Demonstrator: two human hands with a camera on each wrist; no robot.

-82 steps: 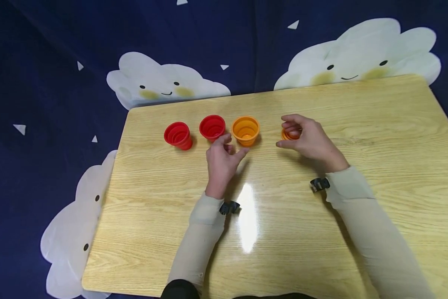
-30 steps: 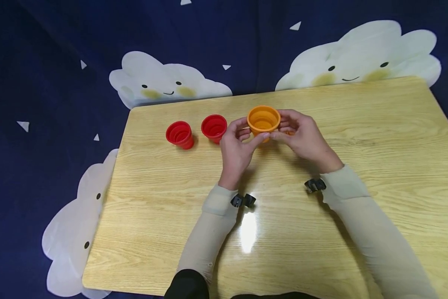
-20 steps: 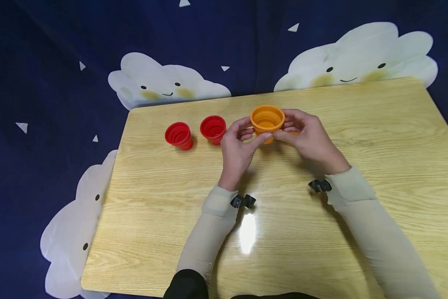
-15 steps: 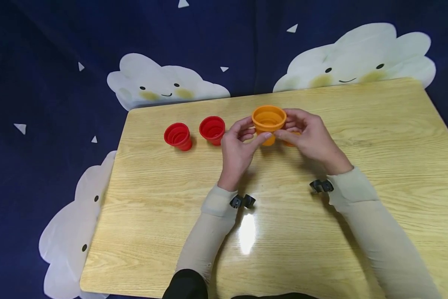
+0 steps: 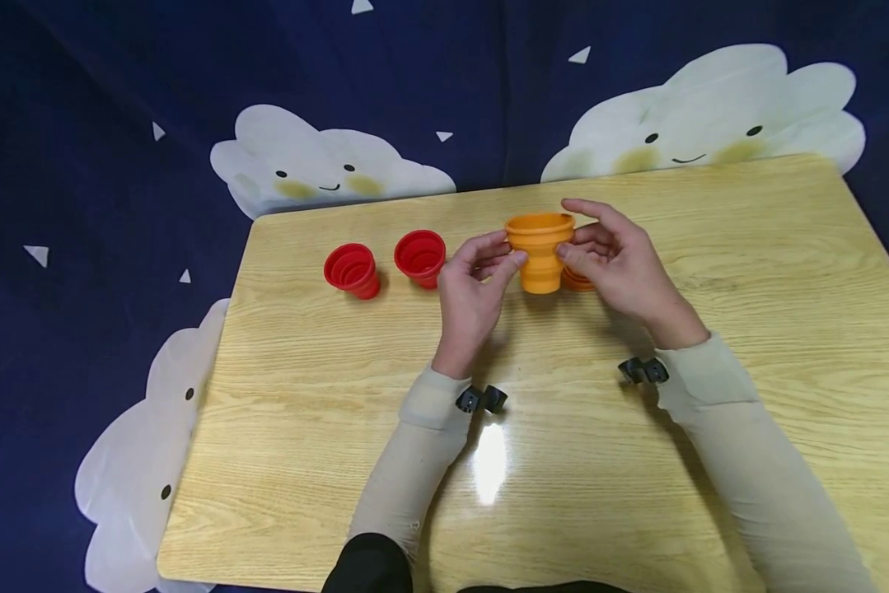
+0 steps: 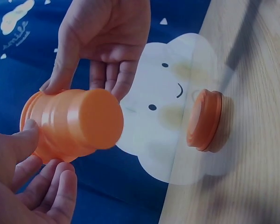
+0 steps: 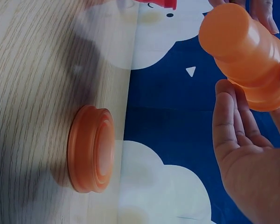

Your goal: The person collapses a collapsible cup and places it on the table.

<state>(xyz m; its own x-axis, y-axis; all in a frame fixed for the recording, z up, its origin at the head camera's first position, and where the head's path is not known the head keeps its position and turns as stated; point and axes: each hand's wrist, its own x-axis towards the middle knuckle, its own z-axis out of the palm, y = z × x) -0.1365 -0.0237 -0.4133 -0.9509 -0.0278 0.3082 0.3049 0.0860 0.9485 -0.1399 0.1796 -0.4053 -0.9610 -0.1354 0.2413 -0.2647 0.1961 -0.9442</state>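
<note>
Orange cup point(image 5: 541, 262), between left fingers point(image 5: 484, 242), right fingers point(image 5: 596, 211)

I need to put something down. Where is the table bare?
The table is bare left of the left sleeve, between it and the right sleeve, and right of the right hand. Far left to middle is crowded: two red cups, then the left hand and right hand holding an orange cup near a squat orange cup.

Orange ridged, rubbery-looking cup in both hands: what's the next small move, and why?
Perhaps start collapsing the orange ridged cup: it is extended and off the pale wooden table, the left hand and right hand both hold its upper part, and a flat, round orange cup nearby looks already folded.
</note>
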